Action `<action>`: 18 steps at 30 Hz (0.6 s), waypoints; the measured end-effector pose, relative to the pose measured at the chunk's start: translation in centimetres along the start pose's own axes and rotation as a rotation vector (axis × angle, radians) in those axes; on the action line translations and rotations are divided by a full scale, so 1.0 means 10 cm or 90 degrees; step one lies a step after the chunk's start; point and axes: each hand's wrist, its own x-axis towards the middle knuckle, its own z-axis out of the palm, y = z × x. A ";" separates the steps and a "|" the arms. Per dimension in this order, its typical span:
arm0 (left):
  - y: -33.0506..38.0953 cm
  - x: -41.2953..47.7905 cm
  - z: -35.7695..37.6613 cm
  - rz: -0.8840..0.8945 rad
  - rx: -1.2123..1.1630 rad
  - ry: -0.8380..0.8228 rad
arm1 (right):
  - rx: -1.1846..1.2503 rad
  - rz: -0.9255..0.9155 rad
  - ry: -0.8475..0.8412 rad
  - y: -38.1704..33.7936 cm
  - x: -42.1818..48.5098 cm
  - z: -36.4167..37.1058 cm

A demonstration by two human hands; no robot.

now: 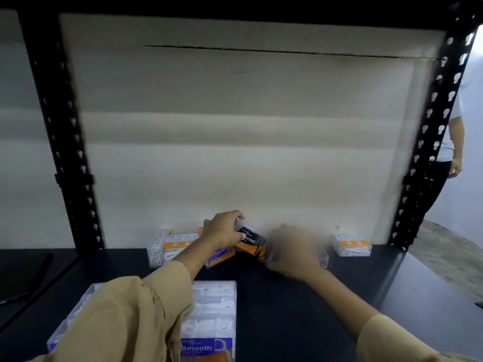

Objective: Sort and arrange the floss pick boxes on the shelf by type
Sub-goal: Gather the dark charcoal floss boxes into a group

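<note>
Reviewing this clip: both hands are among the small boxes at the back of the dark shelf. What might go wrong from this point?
1. The left hand grips the tilted black-and-orange charcoal floss pick box leaning over the orange Smooth-labelled box; it may slip or knock that one.
2. The right hand is motion-blurred on a clear plastic box; a hurried grasp may mix types.
3. The left sleeve lies over the large clear floss pick box and might drag it off the shelf.

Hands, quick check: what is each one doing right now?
Left hand: closed on the charcoal box, lifted off the shelf.
Right hand: blurred, on a clear box; grip cannot be told.
</note>
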 end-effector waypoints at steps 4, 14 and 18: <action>-0.05 -0.10 -0.08 -0.024 -0.068 0.011 | 0.036 -0.042 -0.053 0.09 -0.11 -0.23; 0.12 -0.50 -0.14 -0.002 -0.103 -0.064 | 0.006 -0.106 -0.289 0.56 -0.69 -0.80; 0.30 -0.66 -0.04 0.026 -0.069 -0.122 | -0.051 -0.098 -0.396 0.66 -0.85 -1.02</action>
